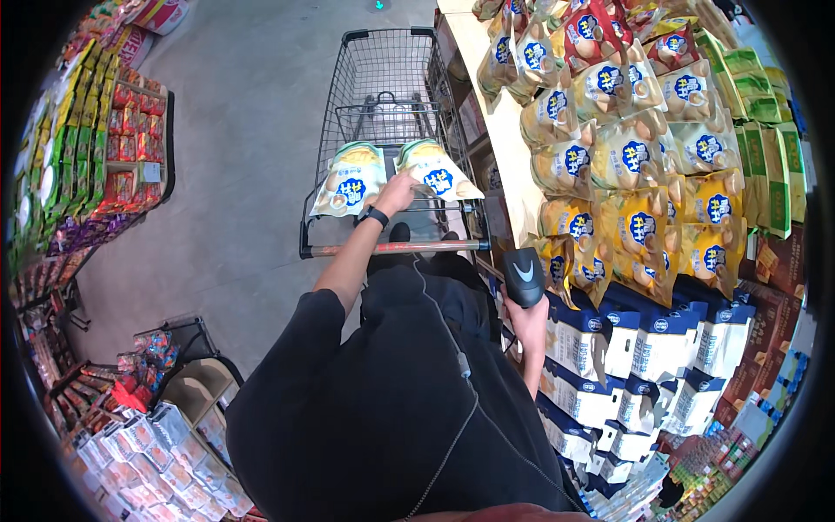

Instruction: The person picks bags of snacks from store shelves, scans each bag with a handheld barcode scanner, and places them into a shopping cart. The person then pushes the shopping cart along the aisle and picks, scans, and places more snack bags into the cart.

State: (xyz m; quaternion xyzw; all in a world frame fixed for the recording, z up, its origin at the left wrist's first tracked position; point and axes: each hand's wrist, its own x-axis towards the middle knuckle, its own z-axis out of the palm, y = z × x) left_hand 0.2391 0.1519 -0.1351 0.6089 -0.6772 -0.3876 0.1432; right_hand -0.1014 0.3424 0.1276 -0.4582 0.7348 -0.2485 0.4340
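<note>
One scanner [524, 278] near right, fingers of my R hand [527, 322] wrapped round it. Farther, in cart [344, 250], my L hand [398, 193] at near-left edge of right bag [429, 165]; can't tell if pinching. Prob. light, soft, crushable; best held by edge.

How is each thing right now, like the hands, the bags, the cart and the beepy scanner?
Left hand: at the right cart bag's lower left corner; how firm its grip is, I can't tell
Right hand: closed around the scanner
Scanner: held
Left cart bag: untouched
Right cart bag: touched
Cart: carrying two bags
Wristwatch: worn
Yellow bags: set out in rows
</note>
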